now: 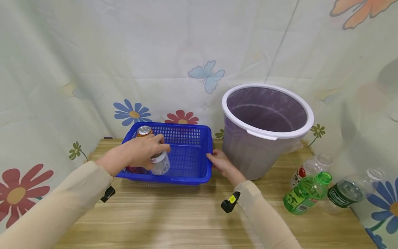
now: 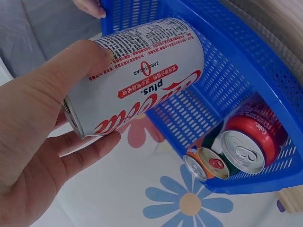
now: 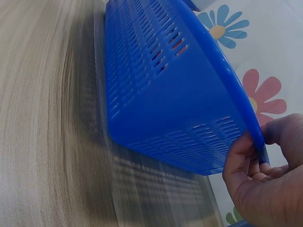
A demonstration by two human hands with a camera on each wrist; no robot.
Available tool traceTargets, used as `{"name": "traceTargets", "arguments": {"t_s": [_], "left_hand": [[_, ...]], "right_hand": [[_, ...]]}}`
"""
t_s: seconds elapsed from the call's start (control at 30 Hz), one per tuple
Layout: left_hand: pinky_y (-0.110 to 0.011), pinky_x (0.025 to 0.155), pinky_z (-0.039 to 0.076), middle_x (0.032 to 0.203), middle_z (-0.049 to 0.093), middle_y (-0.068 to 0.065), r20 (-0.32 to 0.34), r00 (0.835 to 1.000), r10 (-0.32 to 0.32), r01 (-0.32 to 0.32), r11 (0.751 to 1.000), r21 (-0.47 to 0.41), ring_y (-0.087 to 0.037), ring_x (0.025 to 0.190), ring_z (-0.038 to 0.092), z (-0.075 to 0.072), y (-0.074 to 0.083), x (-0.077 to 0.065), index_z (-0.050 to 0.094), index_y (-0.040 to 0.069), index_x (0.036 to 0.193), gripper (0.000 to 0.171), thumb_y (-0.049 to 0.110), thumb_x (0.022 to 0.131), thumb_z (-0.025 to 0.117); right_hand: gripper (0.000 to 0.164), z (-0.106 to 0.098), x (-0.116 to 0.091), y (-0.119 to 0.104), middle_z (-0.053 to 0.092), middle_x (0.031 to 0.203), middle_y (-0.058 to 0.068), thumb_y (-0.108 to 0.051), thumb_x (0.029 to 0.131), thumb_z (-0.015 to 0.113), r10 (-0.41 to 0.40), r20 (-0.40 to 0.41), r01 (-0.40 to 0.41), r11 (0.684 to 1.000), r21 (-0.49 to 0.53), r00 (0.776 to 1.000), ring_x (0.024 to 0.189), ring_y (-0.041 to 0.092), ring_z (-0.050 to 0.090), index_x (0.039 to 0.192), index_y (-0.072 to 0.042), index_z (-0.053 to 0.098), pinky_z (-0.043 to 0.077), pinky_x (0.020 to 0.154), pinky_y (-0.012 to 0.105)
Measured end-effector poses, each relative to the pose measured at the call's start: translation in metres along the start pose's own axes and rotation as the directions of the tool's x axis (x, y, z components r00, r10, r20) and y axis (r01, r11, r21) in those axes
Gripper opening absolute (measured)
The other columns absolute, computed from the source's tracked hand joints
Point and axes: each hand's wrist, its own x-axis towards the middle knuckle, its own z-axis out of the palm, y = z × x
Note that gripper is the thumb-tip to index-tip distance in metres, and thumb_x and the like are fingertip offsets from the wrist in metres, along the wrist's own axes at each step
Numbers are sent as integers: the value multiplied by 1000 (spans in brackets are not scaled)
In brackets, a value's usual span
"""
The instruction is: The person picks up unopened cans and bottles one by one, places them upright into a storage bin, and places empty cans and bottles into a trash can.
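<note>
A white Coca-Cola Plus can (image 2: pixel 147 71) is gripped near its end by my left hand (image 1: pixel 144 150), thumb on one side and fingers on the other. In the head view the can overlaps the left half of a blue plastic basket (image 1: pixel 186 180). Inside the basket's left end stand a red Coke can (image 2: pixel 253 132), an orange can (image 1: pixel 144 131) and a green can with a gold top (image 2: pixel 214 163). With thumb and curled fingers, my right hand (image 1: pixel 221 162) pinches the basket's right rim; the right wrist view shows this grip on the rim.
A grey bin (image 1: pixel 248 155) with a white rim and a clear liner stands right of the basket. At the table's right lie a green bottle (image 1: pixel 306 193), a clear bottle with a dark label (image 1: pixel 345 193) and another clear bottle (image 1: pixel 311 167). A flowered curtain hangs behind.
</note>
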Motion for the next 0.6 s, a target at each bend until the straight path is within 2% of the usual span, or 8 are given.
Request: {"name": "traceTargets", "arguments": {"t_s": [0.17, 0.33, 0.53, 0.6], "left_hand": [[-36, 67, 54, 104, 50, -10, 9, 999, -32, 32, 999, -13, -27, 90, 55, 3, -10, 4, 54, 20, 111, 52, 21, 66, 79], [-37, 64, 54, 104, 50, -9, 53, 996, -74, 76, 996, -41, -26, 89, 53, 7, -16, 9, 55, 21, 110, 50, 21, 67, 79], [-40, 70, 54, 106, 50, -10, 77, 992, -102, 107, 992, -60, -28, 91, 53, 16, -22, 16, 55, 21, 110, 49, 21, 68, 80], [-41, 73, 54, 107, 51, -10, 92, 989, -114, 121, 990, -69, -28, 92, 53, 19, -24, 18, 55, 21, 111, 50, 22, 68, 80]], "right_hand": [[25, -1, 0, 0, 56, 84, 7, -12, 93, 47, -3, -2, 3, 1000, 6, 1000, 64, 9, 55, 108, 8, 47, 49, 59, 25], [26, 0, -5, -5, 56, 85, 8, -12, 93, 47, 2, 8, -2, 1000, 11, 1000, 63, 9, 54, 109, 8, 47, 48, 56, 22], [27, 0, -10, -10, 57, 87, 9, -12, 94, 47, 6, 11, -6, 1000, 6, 1000, 64, 9, 55, 111, 9, 47, 48, 55, 20], [27, 0, -4, -4, 57, 86, 8, -13, 93, 48, 10, 3, -10, 1000, 10, 1000, 65, 9, 56, 111, 8, 47, 48, 55, 20]]}}
